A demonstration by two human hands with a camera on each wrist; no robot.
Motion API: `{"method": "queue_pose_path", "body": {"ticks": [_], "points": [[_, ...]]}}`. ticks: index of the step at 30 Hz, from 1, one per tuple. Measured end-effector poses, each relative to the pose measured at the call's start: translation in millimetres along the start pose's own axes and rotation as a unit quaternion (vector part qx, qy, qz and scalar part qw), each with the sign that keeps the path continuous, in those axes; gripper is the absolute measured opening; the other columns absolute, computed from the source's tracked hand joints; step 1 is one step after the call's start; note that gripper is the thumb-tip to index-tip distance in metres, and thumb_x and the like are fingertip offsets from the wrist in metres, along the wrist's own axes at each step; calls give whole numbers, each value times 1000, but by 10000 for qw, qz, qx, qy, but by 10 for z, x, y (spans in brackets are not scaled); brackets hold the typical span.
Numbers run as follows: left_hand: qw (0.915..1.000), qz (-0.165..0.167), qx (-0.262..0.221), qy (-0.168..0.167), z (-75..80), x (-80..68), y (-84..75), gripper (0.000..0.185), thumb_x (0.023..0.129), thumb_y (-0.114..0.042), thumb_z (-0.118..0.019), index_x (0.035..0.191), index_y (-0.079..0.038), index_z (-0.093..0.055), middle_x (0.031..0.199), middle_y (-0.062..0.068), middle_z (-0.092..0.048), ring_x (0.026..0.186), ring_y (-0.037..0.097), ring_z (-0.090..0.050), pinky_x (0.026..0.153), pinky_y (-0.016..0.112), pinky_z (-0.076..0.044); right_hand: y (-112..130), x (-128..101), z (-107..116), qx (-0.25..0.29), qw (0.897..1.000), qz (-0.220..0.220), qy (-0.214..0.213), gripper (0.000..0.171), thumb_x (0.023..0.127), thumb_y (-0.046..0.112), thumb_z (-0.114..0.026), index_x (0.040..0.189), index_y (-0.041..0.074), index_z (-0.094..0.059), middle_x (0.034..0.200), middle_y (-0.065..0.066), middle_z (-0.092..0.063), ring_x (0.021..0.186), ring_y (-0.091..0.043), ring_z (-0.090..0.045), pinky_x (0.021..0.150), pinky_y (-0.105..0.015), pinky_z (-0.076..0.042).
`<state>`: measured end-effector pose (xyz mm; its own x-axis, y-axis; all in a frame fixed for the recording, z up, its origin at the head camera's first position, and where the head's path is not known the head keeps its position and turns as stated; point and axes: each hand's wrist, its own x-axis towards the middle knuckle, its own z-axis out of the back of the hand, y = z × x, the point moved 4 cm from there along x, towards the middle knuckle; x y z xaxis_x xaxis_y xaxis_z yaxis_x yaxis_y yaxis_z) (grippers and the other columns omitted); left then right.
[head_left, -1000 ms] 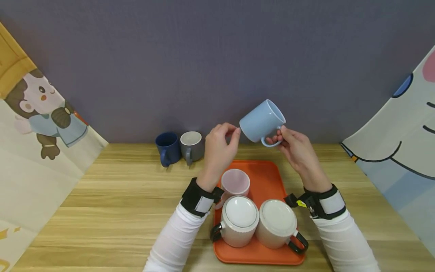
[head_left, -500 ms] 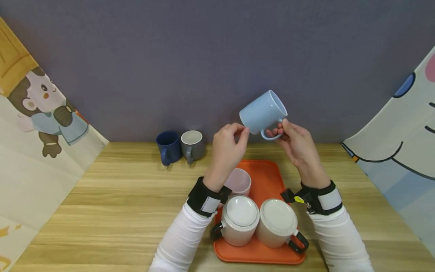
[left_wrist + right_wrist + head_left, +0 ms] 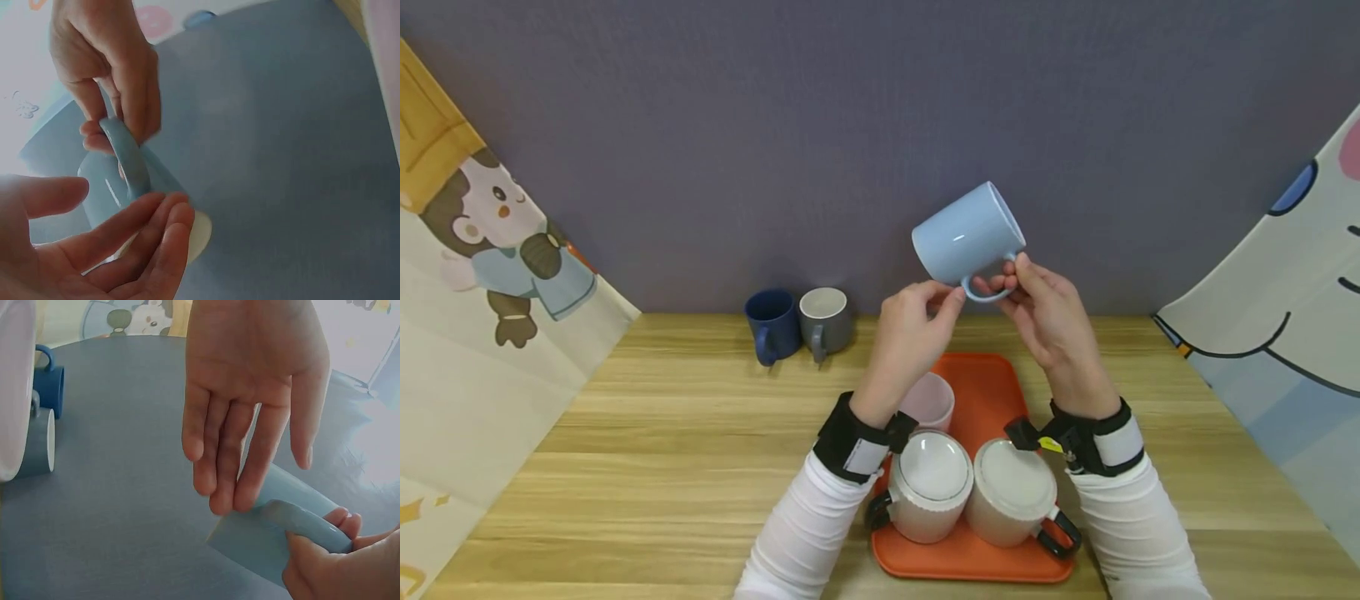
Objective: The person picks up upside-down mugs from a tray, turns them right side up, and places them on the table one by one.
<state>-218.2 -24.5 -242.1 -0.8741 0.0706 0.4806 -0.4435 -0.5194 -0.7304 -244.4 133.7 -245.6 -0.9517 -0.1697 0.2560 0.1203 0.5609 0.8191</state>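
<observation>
A light blue mug [image 3: 966,237] is held up in the air above the tray's far end, tilted with its mouth to the right and its handle downward. My right hand [image 3: 1056,329] pinches the handle close to the rim. On the other side, my left hand [image 3: 917,337] has its fingertips at the lower end of the handle, near the mug's base. In the right wrist view, the fingers of the left hand [image 3: 247,419] are fairly straight against the mug, with the thumb standing apart from it.
An orange tray [image 3: 977,567] on the wooden table [image 3: 685,467] holds a pink mug [image 3: 931,400] and two upturned whitish mugs [image 3: 932,475] with black handles. A dark blue mug [image 3: 778,329] and a grey mug [image 3: 835,333] stand by the back wall [image 3: 880,150].
The light blue mug has risen and, lately, shifted a little left, its handle turning toward the left hand. My left hand has moved right, its fingertips now at the handle.
</observation>
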Motion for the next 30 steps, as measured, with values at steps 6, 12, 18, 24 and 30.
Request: {"method": "queue_pose_path", "body": {"ticks": [6, 12, 18, 24, 30], "points": [[9991, 100, -312, 285, -10, -4, -19, 28, 96, -31, -53, 105, -10, -70, 80, 0, -67, 72, 10, -59, 65, 24, -46, 0, -38, -66, 401, 9992, 70, 50, 23, 95, 20, -53, 85, 0, -57, 77, -5, -56, 76, -13, -59, 85, -27, -53], [9962, 314, -632, 509, -33, -5, -2, 34, 99, -34, -47, 87, -7, -64, 60, 0, -45, 54, 14, -43, 51, 24, -34, -45, -85, -135, 277, 9996, 48, 35, 23, 96, 23, -51, 87, 3, -56, 79, -2, -53, 80, -12, -58, 82, -20, -51], [9789, 780, -1845, 394, -67, 7, 75, 34, 100, -27, -48, 100, 0, -68, 86, 14, -66, 72, 15, -60, 67, 24, -50, -112, -92, -191, 55, 9999, 156, -46, 23, 97, 25, -49, 88, 5, -55, 79, -1, -54, 81, -11, -60, 84, -20, -51], [9187, 1423, -3667, 341, -115, 25, 158, 33, 100, -16, -48, 111, 11, -63, 111, 25, -65, 100, 30, -67, 85, 34, -54, -172, -96, -248, 51, 9994, 338, 100, 24, 98, 23, -48, 88, 3, -55, 78, -3, -57, 83, -13, -64, 89, -24, -51], [8542, 1932, -4825, 147, -163, 37, 218, 30, 97, -10, -51, 113, 14, -60, 91, 11, -67, 85, 17, -68, 88, 37, -53, -214, -109, -265, -205, 9991, 365, 18, 24, 98, 23, -48, 88, 4, -57, 81, -2, -59, 85, -13, -64, 88, -23, -51]]}}
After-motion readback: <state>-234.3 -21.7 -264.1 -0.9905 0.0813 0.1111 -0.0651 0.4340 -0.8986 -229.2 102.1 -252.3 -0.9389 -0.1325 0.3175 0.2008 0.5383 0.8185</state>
